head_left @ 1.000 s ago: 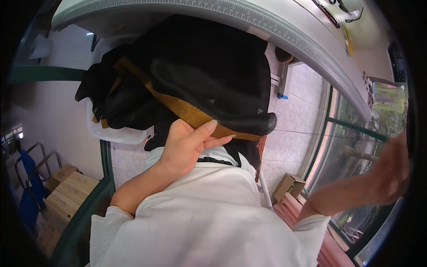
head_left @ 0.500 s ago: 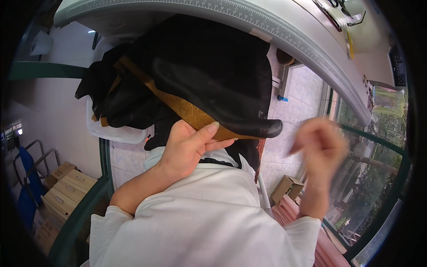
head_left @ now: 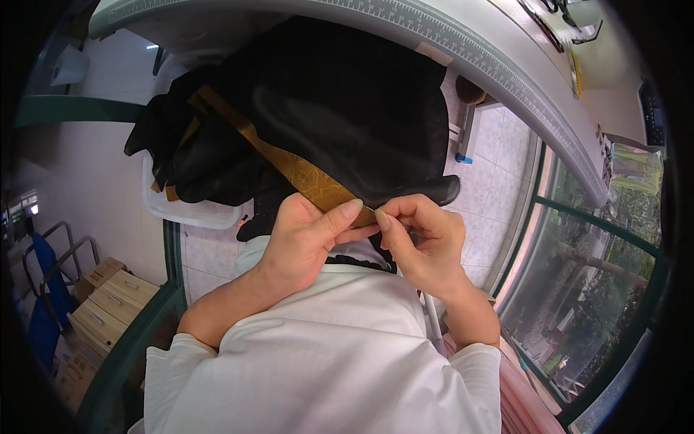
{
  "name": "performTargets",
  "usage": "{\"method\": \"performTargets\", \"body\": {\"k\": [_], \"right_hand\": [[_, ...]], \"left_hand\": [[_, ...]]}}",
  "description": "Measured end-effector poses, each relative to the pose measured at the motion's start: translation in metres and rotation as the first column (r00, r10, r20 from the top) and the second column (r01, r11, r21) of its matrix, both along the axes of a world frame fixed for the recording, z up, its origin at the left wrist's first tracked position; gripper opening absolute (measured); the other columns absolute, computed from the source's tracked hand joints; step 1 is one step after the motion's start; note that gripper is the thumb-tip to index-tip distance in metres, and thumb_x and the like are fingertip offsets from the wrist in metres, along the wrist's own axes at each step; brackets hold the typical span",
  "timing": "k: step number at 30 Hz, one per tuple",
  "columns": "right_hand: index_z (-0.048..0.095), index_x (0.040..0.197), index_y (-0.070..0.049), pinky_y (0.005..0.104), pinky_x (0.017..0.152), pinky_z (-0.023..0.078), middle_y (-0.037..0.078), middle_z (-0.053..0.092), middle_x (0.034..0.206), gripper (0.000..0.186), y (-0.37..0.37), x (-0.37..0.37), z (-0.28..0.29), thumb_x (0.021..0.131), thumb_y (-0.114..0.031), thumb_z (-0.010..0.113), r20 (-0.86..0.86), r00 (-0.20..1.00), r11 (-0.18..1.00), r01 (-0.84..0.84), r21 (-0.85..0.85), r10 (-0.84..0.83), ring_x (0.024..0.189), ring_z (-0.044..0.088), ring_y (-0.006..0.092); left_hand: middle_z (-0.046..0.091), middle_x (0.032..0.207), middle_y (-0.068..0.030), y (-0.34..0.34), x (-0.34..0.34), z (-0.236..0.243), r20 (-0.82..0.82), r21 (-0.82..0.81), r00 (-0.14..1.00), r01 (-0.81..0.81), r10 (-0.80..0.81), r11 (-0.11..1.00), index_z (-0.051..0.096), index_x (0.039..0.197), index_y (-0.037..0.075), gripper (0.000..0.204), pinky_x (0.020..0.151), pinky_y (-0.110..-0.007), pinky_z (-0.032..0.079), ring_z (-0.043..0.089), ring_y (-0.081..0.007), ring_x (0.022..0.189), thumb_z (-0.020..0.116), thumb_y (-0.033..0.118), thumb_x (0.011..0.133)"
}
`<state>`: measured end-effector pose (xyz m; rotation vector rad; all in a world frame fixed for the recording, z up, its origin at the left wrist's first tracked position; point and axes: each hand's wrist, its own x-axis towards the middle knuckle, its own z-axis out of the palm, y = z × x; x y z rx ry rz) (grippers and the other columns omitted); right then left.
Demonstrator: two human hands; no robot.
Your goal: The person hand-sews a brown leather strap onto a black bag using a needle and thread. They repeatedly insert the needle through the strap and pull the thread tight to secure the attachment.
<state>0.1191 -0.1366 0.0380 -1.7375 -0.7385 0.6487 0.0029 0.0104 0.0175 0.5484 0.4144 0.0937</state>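
Two hands' fingers pinch brown strip [head_left: 303,173] end | black fabric [head_left: 340,108] hides rest

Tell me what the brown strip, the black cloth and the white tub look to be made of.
Brown strip: probably paper or thin leather, matte, with faint creases.
Black cloth: a woven fabric, likely with slight sheen; it drapes in soft folds.
White tub: seemingly plastic, with a smooth, rounded, moulded rim.

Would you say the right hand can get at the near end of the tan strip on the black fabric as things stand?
Probably yes: the right hand is already at the near end of the tan strip, fingertips meeting the left hand there, with nothing between them. Whether it actually pinches the strip cannot be told.
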Motion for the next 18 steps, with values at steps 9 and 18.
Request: {"method": "performTargets", "body": {"k": [9,18], "right_hand": [[0.064,0.089,0.002,0.0202,0.049,0.041,0.004,0.065,0.065,0.004,0.0007,0.0007,-0.0005,0.09,0.001,0.068,0.011,1.0,1.0,-0.01,0.002,0.01,0.054,0.056,0.0042],[0.059,0.095,0.002,0.0218,0.049,0.042,0.005,0.064,0.067,0.008,0.0025,0.0003,0.0008,0.092,0.003,0.066,-0.026,0.999,0.998,-0.045,-0.047,0.043,0.054,0.056,0.0065]], "left_hand": [[0.07,0.108,-0.0214,-0.0001,-0.0008,-0.0043,0.003,0.006,1.0,0.001,-0.001,1.0,0.064,0.108,-0.015,0.026,0.098,-0.044,0.058,0.071,-0.0253,0.1,0.056,0.009,0.102],[0.071,0.106,-0.0185,0.0008,0.0,-0.0008,-0.035,-0.002,0.999,0.012,-0.012,1.0,0.068,0.099,-0.011,0.024,0.099,-0.045,0.056,0.07,-0.0243,0.101,0.055,0.009,0.103]]}}
